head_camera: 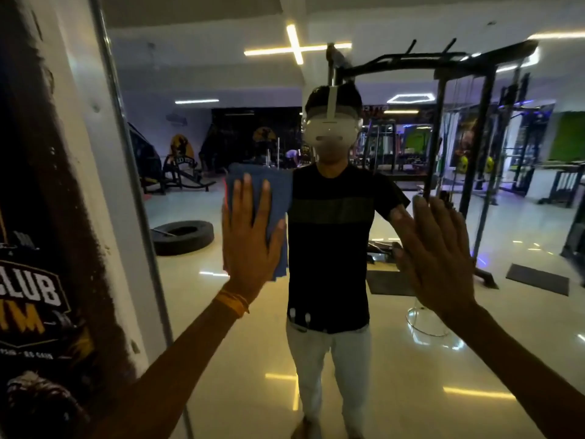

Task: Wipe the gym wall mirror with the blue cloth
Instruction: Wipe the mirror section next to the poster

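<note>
The blue cloth [262, 198] is folded into a thick, roughly rectangular pad, a dull denim blue with soft ribbed texture and a thin red edge showing down its left side; it lies flat against the mirror [221, 327] at about chest height, near the mirror's left edge. My left hand [250, 239] is spread wide open on top of it, fingers pointing up and palm pressing the cloth to the glass, with the cloth showing above my fingertips and along both sides of the hand. An orange thread band [232, 301] circles that wrist. My right hand [440, 258] is also spread flat, fingers up, palm laid on the bare glass well to the right of the cloth, holding nothing. Between my hands the glass shows my reflection [329, 248] in a dark T-shirt and light trousers, wearing a white headset. The mirror's metal frame [133, 172] runs down the left side, and beside it stands a white wall [72, 128] carrying a dark painted gym logo [34, 299] with white and yellow lettering. Reflected deeper in the glass are a glossy pale floor, a big tyre [182, 237] lying flat, a black cable rack [468, 122], and bright strip lights [296, 47] on the ceiling.
</note>
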